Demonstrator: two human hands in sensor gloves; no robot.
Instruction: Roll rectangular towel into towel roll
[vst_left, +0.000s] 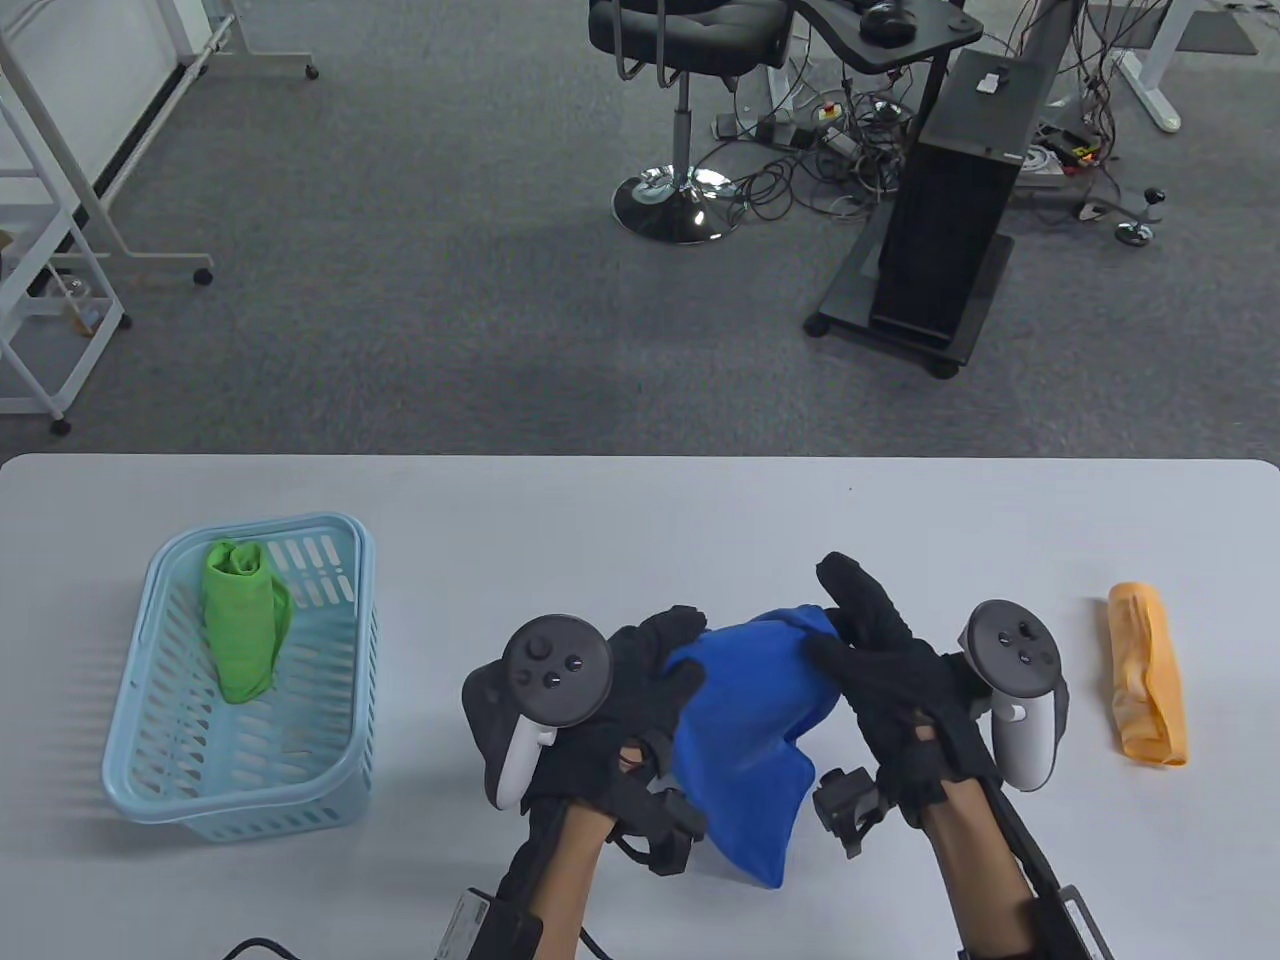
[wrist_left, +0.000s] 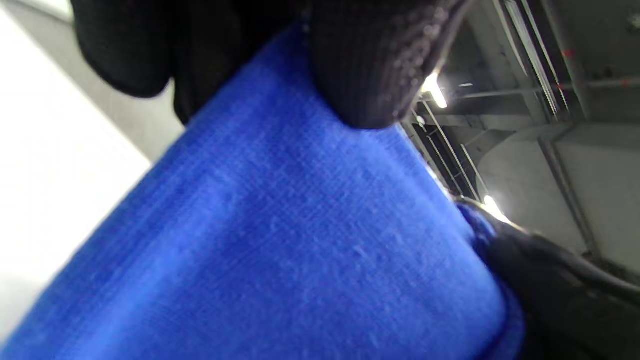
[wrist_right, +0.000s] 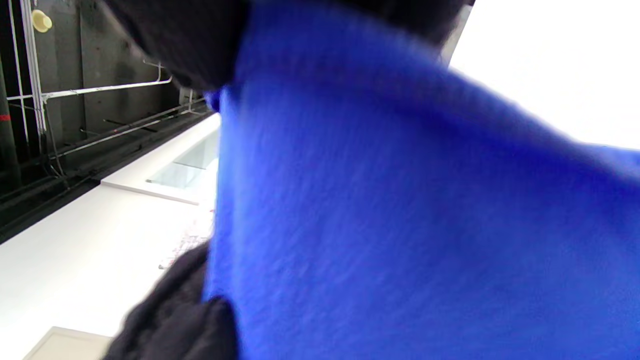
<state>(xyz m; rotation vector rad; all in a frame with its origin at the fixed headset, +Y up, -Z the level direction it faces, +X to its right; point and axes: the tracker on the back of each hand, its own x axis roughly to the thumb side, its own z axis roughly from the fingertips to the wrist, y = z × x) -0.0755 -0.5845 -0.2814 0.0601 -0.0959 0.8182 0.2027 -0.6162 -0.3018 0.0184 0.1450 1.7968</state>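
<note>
blue towel (vst_left: 745, 730) fills both wrist views, closest to every lens, its nap soft and a little fuzzy. from the table view i see it held up between my hands near the front edge of the bench (vst_left: 640, 510), its top edge stretched between them and a loose corner drooping toward me. my left hand (vst_left: 625, 700) grips the left end, fingers (wrist_left: 370, 65) pinching the cloth from above in the left wrist view. my right hand (vst_left: 885, 670) holds the right end, thumb and fingers closed on the fabric, though the index seems to point away.

i judge it light, limp and not slippery; it will sag wherever it isn't supported, so i'd keep hold of the two top corners, lay it flat on the bench, then roll from a short edge with even pressure.

left of me sits a pale blue basket (vst_left: 340, 770) holding one rolled green towel (vst_left: 243, 620). an orange towel roll (vst_left: 1148, 673) lies on the bench well to the right.
</note>
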